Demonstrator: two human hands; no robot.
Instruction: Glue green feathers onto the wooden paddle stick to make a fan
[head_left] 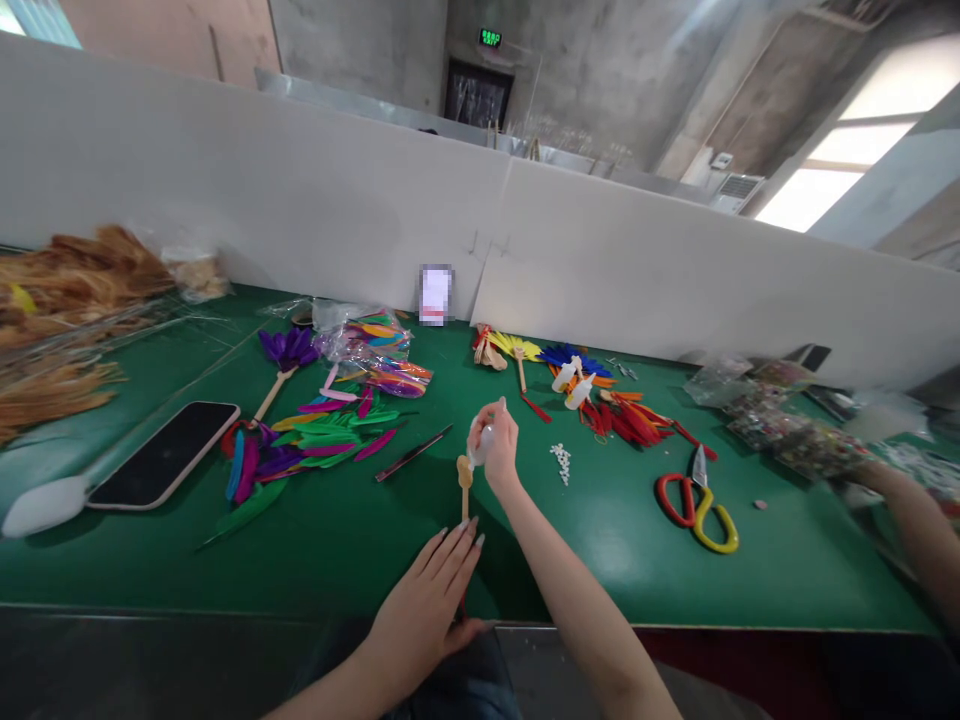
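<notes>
I have a pale wooden stick (465, 500) in the middle of my view, lying on the green tabletop (622, 590) near its front edge. It is light tan and slender, and widens at the far end into a flat, rounded head with a waist in its outline. I can make out no lettering on it.

Its long axis runs almost straight away from the wearer, head pointing to the white panel (637, 255) at the back, lower end passing beneath the left hand (427, 595). That hand lies over it with fingers extended; whether it grips the stick, I cannot tell. The right hand (501, 450) is closed around a small white bottle (487, 442), its tip at the stick's head; whether they touch is too small for me to judge.

Just right of that hand I see small white pieces (561, 464), then scissors (697, 500) with one red and one yellow handle. To the left lie a thin dark tool (412, 454), loose coloured feathers (330, 437) and a dark-screened phone (163, 455). The only writing I can read is EXIT, on the green sign (490, 38) high on the far wall
</notes>
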